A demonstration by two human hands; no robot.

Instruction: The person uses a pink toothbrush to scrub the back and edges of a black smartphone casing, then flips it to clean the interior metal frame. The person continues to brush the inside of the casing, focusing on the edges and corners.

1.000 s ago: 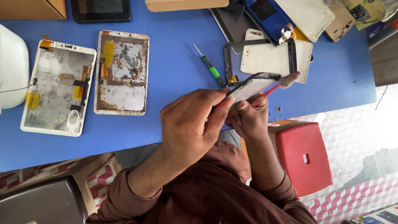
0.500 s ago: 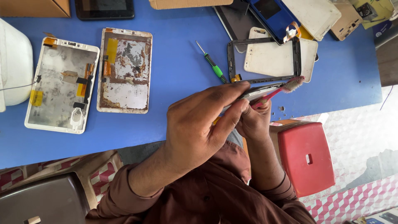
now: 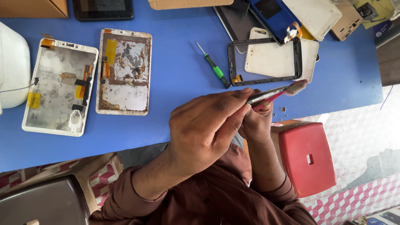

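A blue table (image 3: 183, 104) fills the far half of the view, its near edge running just beyond the hands. To the right and nearer stands a red plastic stool (image 3: 307, 157). On the left part of the table lie two opened tablet shells side by side: a white one (image 3: 58, 85) with orange tape and black cable strips, and just right of it a rust-stained one (image 3: 124, 71). Further right, a black screen frame (image 3: 231, 62) lies over a white back cover (image 3: 270, 58), with a green-handled screwdriver (image 3: 214, 70) just to its left.

Above the table's near edge, the left hand (image 3: 204, 129) is closed around a thin flat device (image 3: 266, 93), fingertips pinching its edge, so that it is seen edge-on. The right hand (image 3: 257, 121) sits just behind and under it, curled around the red handle of a small brush (image 3: 291, 88), whose worn bristles poke out to the right, touching the device's far end.
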